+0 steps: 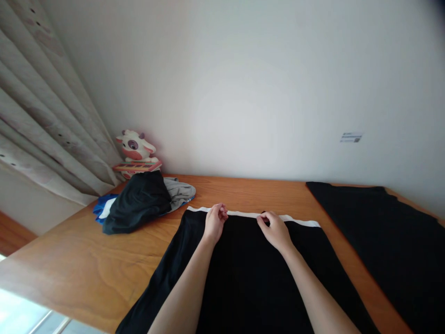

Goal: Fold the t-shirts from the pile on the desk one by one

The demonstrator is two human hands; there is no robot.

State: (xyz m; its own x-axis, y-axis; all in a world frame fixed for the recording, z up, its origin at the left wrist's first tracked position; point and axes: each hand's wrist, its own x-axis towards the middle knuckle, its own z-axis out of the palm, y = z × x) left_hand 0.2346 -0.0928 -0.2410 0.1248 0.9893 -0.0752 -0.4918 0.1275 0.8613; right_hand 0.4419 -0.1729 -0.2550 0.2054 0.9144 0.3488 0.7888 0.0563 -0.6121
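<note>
A black garment (257, 278) with a white band (243, 214) along its far edge lies spread flat in front of me. My left hand (216, 221) is over the band, left of its middle, with the fingers curled in; whether cloth is between them I cannot make out. To the right, my right hand (275, 229) has thumb and fingertips pinched together at the band, where a small dark bit of cloth shows behind the fingers. Both forearms reach across the black cloth.
On the wooden table (83, 273), a heap of dark, grey and blue clothes (139, 204) sits at the left. Behind it stands a cow toy (135, 148) with a keyboard. Another black garment (385, 236) lies flat at the right. A curtain (45, 102) hangs at the left.
</note>
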